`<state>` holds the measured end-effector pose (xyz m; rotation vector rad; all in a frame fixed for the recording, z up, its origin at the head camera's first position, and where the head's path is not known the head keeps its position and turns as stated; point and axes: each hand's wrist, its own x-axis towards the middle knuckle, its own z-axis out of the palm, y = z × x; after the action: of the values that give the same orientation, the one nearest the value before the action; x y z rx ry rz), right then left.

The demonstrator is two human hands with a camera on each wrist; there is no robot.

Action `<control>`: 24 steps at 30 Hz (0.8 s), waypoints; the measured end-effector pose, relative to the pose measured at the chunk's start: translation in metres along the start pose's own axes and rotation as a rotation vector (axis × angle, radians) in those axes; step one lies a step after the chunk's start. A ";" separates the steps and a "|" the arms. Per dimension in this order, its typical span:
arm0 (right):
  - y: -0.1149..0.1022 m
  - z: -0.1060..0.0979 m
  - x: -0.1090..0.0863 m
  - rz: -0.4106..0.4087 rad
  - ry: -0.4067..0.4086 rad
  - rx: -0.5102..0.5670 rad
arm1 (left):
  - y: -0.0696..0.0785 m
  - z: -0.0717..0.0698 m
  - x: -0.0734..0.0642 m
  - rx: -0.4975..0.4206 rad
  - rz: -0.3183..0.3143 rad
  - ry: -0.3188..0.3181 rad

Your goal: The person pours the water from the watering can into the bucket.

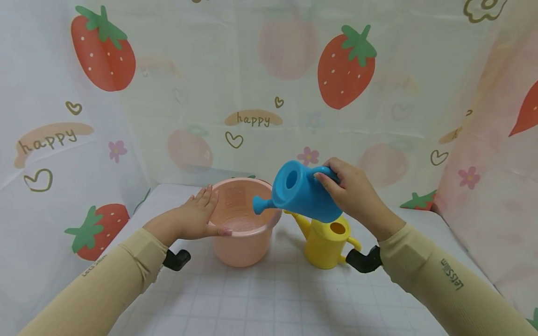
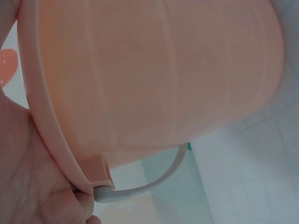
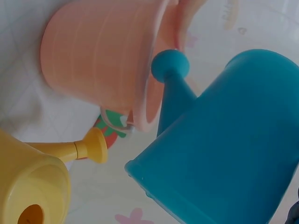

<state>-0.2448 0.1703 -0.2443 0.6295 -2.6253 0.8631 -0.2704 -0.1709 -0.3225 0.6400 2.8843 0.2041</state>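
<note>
A blue watering can (image 1: 308, 198) is tilted in the air, its spout head (image 1: 259, 205) over the right part of a pink bucket's (image 1: 244, 249) opening. My right hand (image 1: 350, 186) grips the can by its handle. My left hand (image 1: 191, 217) rests against the bucket's left rim, fingers extended and thumb over the front edge. In the left wrist view the palm lies along the rim (image 2: 46, 116), beside a grey bail handle (image 2: 145, 189). No stream from the spout can be made out.
A yellow watering can (image 1: 325, 245) stands upright right of the bucket, below the blue one, its spout towards the bucket. A white gridded cloth (image 1: 260, 303) covers the table. Strawberry-printed fabric (image 1: 201, 84) hangs behind and on both sides.
</note>
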 end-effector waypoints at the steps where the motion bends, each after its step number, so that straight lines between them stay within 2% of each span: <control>1: 0.000 0.000 0.000 0.000 0.000 0.002 | 0.000 0.000 0.000 -0.001 0.000 0.000; 11: -0.001 0.001 0.002 0.007 -0.006 -0.008 | -0.002 0.003 0.002 0.015 0.008 0.011; 24: -0.003 0.000 0.004 0.012 -0.011 -0.003 | 0.001 0.000 -0.001 0.002 0.015 0.013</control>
<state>-0.2471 0.1666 -0.2413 0.6200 -2.6423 0.8608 -0.2686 -0.1705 -0.3225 0.6626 2.8936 0.2090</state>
